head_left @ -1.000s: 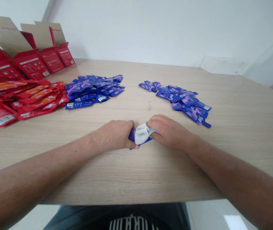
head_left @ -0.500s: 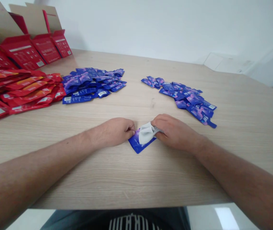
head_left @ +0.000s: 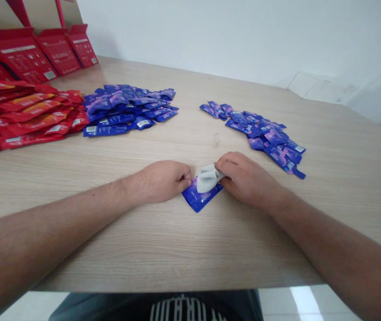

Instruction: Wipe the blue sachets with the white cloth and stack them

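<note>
A small blue sachet [head_left: 198, 199] lies flat on the wooden table [head_left: 190, 249] between my hands. My left hand [head_left: 163, 180] is closed, pinching the sachet's left top corner. My right hand [head_left: 243, 178] is closed on a crumpled white cloth [head_left: 206, 177] that rests on the sachet's upper part. Both forearms lie across the table's near edge.
A pile of blue sachets [head_left: 128, 109] sits at the back left, a looser spread of blue sachets [head_left: 260, 133] at the back right. Red packets [head_left: 26, 116] are stacked at the far left, with open red boxes [head_left: 39, 51] behind them.
The sachet, bunched between my hands a second ago, now lies flat on the table. My right hand shifted the white cloth slightly up over it. The camera tilted, shifting the piles up.
</note>
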`<move>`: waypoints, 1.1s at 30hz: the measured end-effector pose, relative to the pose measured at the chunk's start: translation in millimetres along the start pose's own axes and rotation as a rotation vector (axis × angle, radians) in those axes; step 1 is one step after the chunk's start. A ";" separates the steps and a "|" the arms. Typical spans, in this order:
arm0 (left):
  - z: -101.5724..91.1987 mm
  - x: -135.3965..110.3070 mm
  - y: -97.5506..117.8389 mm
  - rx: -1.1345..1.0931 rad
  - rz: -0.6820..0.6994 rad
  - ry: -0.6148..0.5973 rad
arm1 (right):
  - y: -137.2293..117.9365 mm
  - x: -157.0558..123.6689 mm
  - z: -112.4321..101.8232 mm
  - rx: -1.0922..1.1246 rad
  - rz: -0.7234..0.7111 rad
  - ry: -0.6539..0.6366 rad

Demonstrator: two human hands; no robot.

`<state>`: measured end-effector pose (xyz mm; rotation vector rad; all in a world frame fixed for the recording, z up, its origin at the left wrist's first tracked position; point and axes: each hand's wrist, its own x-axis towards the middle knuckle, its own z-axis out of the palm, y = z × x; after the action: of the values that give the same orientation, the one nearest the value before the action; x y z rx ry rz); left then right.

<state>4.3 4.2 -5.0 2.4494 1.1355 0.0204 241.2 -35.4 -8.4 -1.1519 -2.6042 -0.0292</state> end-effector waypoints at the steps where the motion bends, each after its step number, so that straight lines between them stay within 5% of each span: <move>1: 0.4 0.1 0.4 0.005 -0.007 0.004 | -2.5 1.1 1.2 0.005 0.004 0.016; 7: 0.1 -0.7 -1.6 -0.011 0.011 -0.006 | -20.1 -0.5 0.5 0.097 -0.220 -0.076; 12: 1.0 -2.3 -1.6 -0.013 0.007 0.018 | 5.9 -1.8 0.0 0.036 -0.012 -0.022; 18: 1.1 -1.2 -1.1 -0.025 -0.004 -0.016 | -15.0 -2.5 -3.2 0.152 -0.228 -0.122; 25: 2.4 -1.4 -2.6 0.005 -0.010 0.011 | 4.6 0.8 0.3 0.057 0.029 0.001; 30: 2.8 -0.8 -3.6 -0.008 -0.016 -0.002 | -16.1 -0.8 -1.4 0.134 -0.168 -0.111; 33: 2.2 -1.5 -2.5 -0.003 -0.029 -0.001 | -5.2 -2.0 -4.0 0.111 -0.078 -0.109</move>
<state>2.0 3.7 -7.7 2.4300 1.1700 0.0118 239.8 -40.9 -4.6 -1.0413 -2.7063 0.1651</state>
